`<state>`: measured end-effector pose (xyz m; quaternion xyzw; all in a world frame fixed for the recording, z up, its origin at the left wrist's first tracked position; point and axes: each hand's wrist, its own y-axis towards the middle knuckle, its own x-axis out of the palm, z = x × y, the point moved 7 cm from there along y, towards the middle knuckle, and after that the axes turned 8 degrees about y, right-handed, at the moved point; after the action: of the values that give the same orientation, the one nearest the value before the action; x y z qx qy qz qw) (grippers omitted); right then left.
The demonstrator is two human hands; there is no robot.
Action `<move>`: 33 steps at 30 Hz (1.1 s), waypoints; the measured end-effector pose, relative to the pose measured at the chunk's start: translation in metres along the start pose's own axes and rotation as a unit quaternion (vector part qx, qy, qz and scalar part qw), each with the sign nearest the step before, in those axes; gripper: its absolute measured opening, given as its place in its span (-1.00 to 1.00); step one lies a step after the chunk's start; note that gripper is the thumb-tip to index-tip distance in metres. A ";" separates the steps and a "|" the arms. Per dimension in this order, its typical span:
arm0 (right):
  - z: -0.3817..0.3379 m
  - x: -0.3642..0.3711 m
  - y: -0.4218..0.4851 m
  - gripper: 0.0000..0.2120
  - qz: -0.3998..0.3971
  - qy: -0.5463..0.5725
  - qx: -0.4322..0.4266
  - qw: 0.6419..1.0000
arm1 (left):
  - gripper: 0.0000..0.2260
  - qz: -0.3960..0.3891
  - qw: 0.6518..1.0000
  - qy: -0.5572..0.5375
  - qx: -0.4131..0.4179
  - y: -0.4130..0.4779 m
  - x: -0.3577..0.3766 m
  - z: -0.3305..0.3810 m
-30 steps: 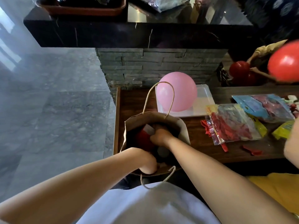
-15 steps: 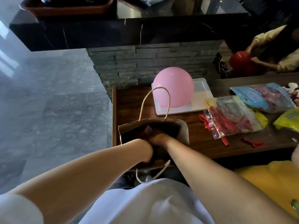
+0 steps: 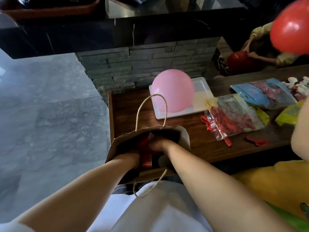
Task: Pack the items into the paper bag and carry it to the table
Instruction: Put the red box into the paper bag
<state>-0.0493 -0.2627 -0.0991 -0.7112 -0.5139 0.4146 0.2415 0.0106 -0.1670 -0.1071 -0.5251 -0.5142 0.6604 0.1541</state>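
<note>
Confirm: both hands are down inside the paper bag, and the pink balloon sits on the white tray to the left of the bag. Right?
Not quite. In the head view the pink balloon on the white tray lies beyond the paper bag and to its right, not its left. Both the left hand and right hand are inside the bag.

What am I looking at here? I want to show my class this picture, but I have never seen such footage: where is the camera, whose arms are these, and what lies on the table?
The camera sits on a person's head and looks down, so the arms are the wearer's own. There is no machine. Both hands reach into a brown paper bag standing at the edge of a wooden table. The left hand and right hand are deep among red items; whether they grip anything cannot be seen. Beyond the bag, a pink balloon rests on a white tray. To the right lie clear packets of uninflated balloons and a few loose red ones. A red balloon is at the top right, near other people.
</note>
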 end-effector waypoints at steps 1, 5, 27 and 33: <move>0.001 0.000 0.002 -0.50 0.001 0.004 -0.005 1.000 | -0.64 -0.003 1.000 0.000 0.017 -0.003 -0.002 0.001; 0.009 -0.003 0.007 -0.55 0.016 0.086 0.017 0.996 | -0.57 0.020 0.996 0.002 0.082 -0.026 -0.028 0.003; 0.029 0.012 0.020 -0.59 -0.026 0.248 0.095 0.964 | -0.74 0.145 0.980 -0.131 0.023 -0.047 -0.096 -0.018; 0.036 0.016 0.033 -0.58 0.035 0.095 0.089 0.991 | -0.45 0.200 0.978 -0.049 -0.041 -0.056 -0.100 -0.026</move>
<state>-0.0600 -0.2629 -0.1496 -0.7405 -0.4241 0.3977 0.3371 0.0541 -0.2037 -0.0042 -0.5906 -0.4323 0.6808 -0.0282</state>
